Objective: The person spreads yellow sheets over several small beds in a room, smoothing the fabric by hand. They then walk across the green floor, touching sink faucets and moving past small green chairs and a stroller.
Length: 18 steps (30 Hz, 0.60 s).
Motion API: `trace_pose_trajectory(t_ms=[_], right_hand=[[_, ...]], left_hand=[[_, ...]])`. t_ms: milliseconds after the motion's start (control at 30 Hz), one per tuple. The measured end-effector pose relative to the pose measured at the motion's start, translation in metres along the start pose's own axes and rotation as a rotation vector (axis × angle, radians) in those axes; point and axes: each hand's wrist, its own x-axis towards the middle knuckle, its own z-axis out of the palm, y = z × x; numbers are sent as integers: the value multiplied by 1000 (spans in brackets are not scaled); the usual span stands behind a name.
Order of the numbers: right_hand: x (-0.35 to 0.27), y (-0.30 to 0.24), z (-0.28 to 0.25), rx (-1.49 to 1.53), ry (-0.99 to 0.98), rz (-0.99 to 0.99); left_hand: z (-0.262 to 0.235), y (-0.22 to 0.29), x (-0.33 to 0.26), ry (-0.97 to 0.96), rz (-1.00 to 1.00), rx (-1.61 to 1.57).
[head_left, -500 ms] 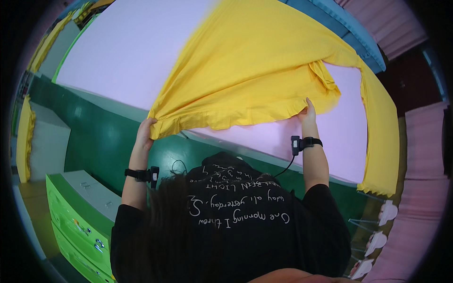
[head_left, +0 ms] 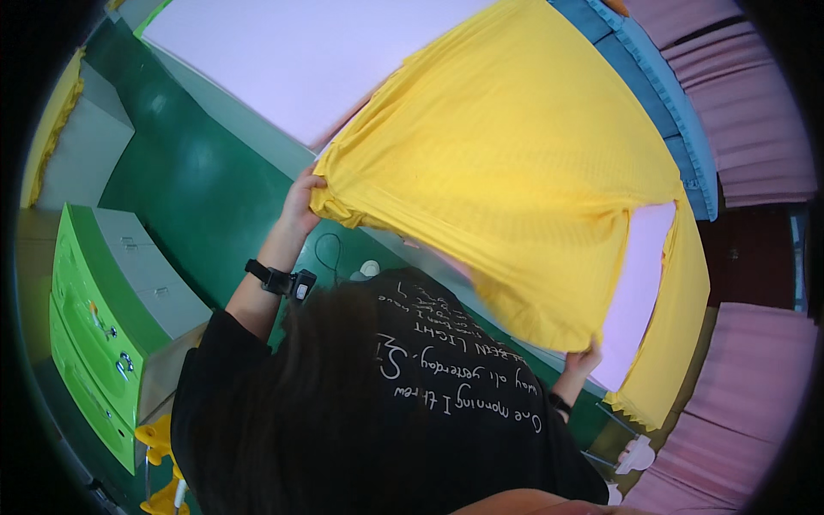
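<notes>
A large yellow cloth [head_left: 506, 154] with a ruffled edge is spread over a pale lilac flat surface [head_left: 257, 60]. My left hand [head_left: 302, 199] grips its gathered near-left edge, with the fingers curled round the fabric. Farther right and closer to my body, my right hand [head_left: 585, 359] pinches the cloth's near-right edge; part of that hand is behind the fabric. Between the two hands the near edge sags past the side of the surface. At the right, a lilac strip stays bare between this stretch and a hanging yellow part.
Left of me stands a green and white drawer cabinet [head_left: 103, 326] on the green floor [head_left: 189, 163], with a yellow stand [head_left: 163, 459] near it. Blue bedding [head_left: 639, 77] lies beyond the cloth. Pink curtains [head_left: 730, 412] hang at the right.
My right hand has drawn the cloth's near-right edge toward my body, covering more of the lilac surface. My left hand still holds its edge. The view has turned rightward.
</notes>
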Motion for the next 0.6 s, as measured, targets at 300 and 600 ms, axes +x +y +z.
trace_pose_trajectory(t_ms=[300, 600], right_hand=[[-58, 92, -109, 27, 298, 438], [-38, 68, -76, 5, 5, 348]], left_hand=[[1, -17, -2, -128, -252, -244], [15, 2, 12, -42, -156, -53]])
